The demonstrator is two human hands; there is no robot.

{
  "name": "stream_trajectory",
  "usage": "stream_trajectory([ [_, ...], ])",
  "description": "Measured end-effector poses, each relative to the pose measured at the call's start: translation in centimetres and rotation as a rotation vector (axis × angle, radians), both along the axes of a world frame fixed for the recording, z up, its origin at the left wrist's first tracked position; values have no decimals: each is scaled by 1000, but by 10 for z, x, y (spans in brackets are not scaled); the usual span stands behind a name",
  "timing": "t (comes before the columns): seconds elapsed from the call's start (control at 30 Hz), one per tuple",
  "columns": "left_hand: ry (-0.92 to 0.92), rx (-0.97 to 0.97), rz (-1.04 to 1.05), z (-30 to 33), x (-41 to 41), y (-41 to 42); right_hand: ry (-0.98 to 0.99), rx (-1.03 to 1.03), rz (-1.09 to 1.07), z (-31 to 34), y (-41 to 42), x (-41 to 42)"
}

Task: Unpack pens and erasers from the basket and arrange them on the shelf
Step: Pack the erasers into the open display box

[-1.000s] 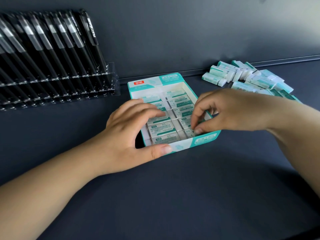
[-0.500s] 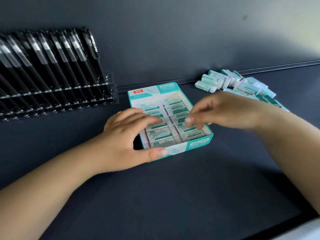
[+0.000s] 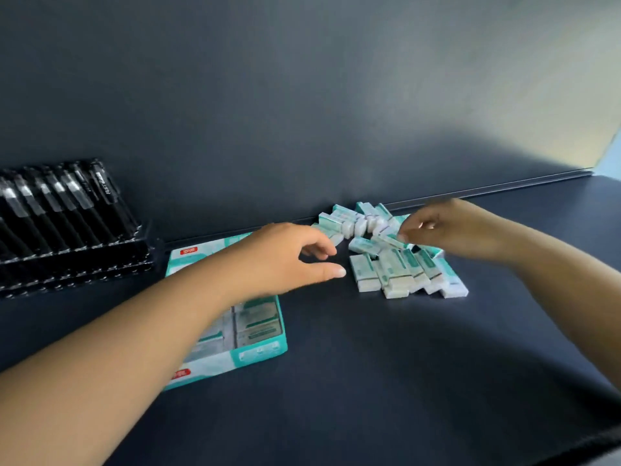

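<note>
A teal and white eraser box (image 3: 260, 351) lies on the dark shelf (image 3: 369, 381), with wrapped erasers still inside; my left forearm crosses over it. My left hand (image 3: 285, 257) hovers past the box's right side with loosely curled fingers and holds nothing. To the right lies a loose pile of erasers (image 3: 396, 274) in teal sleeves. My right hand (image 3: 450, 233) is over that pile and pinches one eraser (image 3: 391, 240) at its fingertips. The picture is blurred by motion.
A clear rack of black pens (image 3: 64, 213) stands at the left against the dark back wall. A thin rail (image 3: 504, 188) runs along the wall's foot. The shelf's front edge (image 3: 588, 445) shows at the bottom right.
My right hand left the box and moved right to the eraser pile with an eraser. My left hand let go of the box and moved right. The view swung up and right.
</note>
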State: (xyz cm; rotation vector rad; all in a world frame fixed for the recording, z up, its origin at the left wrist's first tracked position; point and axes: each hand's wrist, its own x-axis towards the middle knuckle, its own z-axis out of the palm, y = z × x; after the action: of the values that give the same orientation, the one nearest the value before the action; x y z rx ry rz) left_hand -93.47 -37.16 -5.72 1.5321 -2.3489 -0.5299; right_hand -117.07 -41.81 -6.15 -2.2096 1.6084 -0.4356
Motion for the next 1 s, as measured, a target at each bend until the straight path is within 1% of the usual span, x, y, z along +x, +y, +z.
stream_trajectory([
  [0.07,-24,92,32,-7,-20,-15,-21,6,107,-9,-10,-14],
  [0.1,-65,121,45,-10,-28,-20,-42,-25,153,-15,-14,-17],
  [0.17,-147,157,71,-18,-44,-25,-93,-120,215,-27,-20,-24],
  [0.27,-221,174,101,-25,-59,-24,-151,-150,264,-42,-24,-27],
  [0.43,-141,209,161,-22,-59,-20,-227,-149,299,-48,-28,-29],
  [0.53,71,216,204,-19,-60,-15,-295,-97,265,-47,-29,-30],
  [0.57,122,206,199,-18,-64,-14,-329,-63,240,-46,-29,-31],
  [0.6,135,191,181,-17,-69,-13,-356,-33,221,-45,-29,-31],
  [0.73,44,145,128,-23,-88,-16,-430,52,168,-42,-26,-34],
  [0.87,21,178,130,-28,-87,-17,-442,70,137,-41,-26,-36],
  [0.93,-14,157,112,-30,-85,-17,-431,56,153,-40,-24,-35],
  [1.0,13,144,119,-31,-84,-17,-393,-20,145,-40,-23,-35],
])
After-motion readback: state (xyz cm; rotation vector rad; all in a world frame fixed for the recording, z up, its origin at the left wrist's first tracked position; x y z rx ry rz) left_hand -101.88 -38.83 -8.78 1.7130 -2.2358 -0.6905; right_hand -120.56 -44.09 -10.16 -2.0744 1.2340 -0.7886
